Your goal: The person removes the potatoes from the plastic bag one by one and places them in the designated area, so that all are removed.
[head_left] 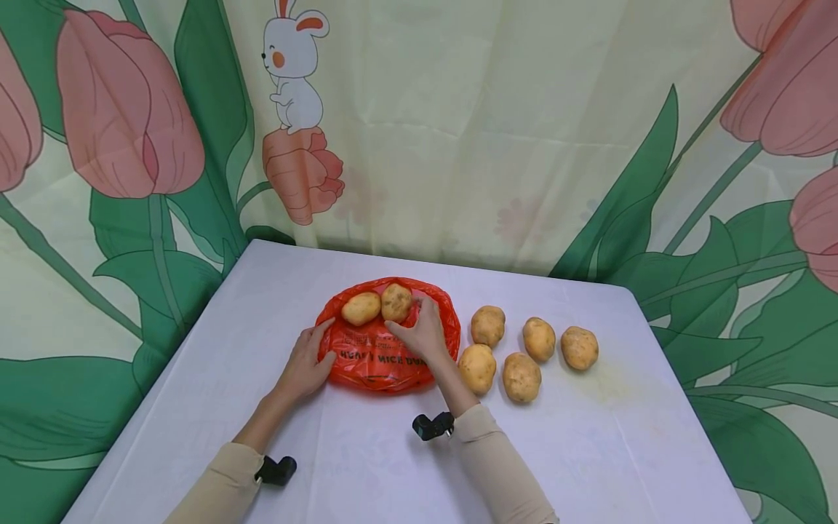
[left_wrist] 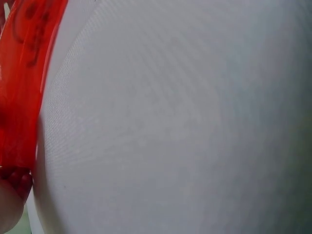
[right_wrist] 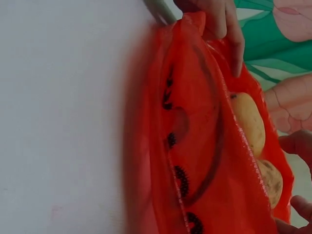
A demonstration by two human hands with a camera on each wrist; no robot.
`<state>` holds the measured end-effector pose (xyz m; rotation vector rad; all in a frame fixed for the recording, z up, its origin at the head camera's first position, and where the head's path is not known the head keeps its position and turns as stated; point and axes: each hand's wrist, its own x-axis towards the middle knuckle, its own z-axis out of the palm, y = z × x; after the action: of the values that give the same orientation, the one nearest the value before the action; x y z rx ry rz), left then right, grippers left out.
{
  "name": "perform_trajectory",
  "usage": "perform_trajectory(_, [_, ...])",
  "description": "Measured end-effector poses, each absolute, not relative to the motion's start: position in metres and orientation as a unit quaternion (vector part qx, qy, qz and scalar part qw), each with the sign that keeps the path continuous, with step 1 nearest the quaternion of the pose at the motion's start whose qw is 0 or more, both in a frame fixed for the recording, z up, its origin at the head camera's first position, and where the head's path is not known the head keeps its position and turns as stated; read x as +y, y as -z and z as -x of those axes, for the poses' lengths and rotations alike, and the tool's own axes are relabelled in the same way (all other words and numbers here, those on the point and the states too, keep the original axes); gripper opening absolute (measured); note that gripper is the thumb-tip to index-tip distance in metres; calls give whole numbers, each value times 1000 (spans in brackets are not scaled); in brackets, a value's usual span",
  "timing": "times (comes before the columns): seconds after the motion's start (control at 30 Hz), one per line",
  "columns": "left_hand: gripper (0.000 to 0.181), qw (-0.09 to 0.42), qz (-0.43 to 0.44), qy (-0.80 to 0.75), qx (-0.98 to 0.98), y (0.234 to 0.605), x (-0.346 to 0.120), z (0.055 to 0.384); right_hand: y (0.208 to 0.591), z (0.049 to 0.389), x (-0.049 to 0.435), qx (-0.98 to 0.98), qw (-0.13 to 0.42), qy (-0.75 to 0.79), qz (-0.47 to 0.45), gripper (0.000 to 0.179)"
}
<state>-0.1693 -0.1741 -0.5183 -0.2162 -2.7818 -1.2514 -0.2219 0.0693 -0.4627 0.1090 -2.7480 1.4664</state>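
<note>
A red plastic bag [head_left: 373,364] with dark printing lies on the table, its mouth spread wide. Inside its far part sit two potatoes side by side, a smooth left one [head_left: 361,308] and a spottier right one [head_left: 396,303]. My left hand [head_left: 309,362] holds the bag's left rim, with fingers over the edge and thumb in front. Over the bag's right side, my right hand [head_left: 424,333] has thumb and fingers spread apart beside the right potato. The right wrist view shows those fingers [right_wrist: 298,144] close to it, with no clear grip.
Several loose potatoes [head_left: 521,377] lie on the white-covered table [head_left: 366,466] to the right of the bag, the closest potato [head_left: 477,369] beside my right wrist. Behind the table hangs a curtain [head_left: 452,145] printed with tulips and a rabbit.
</note>
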Motion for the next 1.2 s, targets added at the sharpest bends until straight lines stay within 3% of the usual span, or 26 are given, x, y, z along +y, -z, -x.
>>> perform_trajectory(0.57, [65,21,58,411,-910,521,-175,168,460,237,60,-899,-31,-435,-38,87])
perform_trajectory(1.2, [64,27,63,406,-911,519,-174,170,470,250,52,-896,-8,-444,-12,84])
